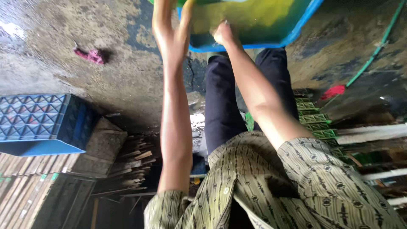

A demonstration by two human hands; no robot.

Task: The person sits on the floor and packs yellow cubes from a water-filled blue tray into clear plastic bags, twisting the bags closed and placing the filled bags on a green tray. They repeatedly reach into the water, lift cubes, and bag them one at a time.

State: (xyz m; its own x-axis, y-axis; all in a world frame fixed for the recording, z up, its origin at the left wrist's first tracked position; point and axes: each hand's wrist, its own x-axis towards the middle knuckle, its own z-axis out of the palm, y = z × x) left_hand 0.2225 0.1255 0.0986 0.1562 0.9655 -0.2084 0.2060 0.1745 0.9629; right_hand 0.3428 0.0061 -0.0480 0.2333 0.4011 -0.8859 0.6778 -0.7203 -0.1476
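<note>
A blue plastic tub (271,43) stands on the wet concrete floor in front of my legs, at the top of the view. Its inside looks yellow-green and wet. My left hand (169,32) is at the tub's left rim with the fingers stretched up along it, the tips cut off by the frame edge. My right hand (222,34) is inside the tub, fingers curled, pressing against the yellow-green inner surface. Whether it holds anything is hidden. Both arms are bare below patterned olive sleeves.
A blue latticed crate (38,123) sits at the left on wooden slats. A pink rag (91,55) lies on the floor beyond it. Loose wood scraps (133,163) are piled by my left leg. At the right are a green hose (373,53), a red cloth (335,91), green crates (316,121) and white pipes (373,132).
</note>
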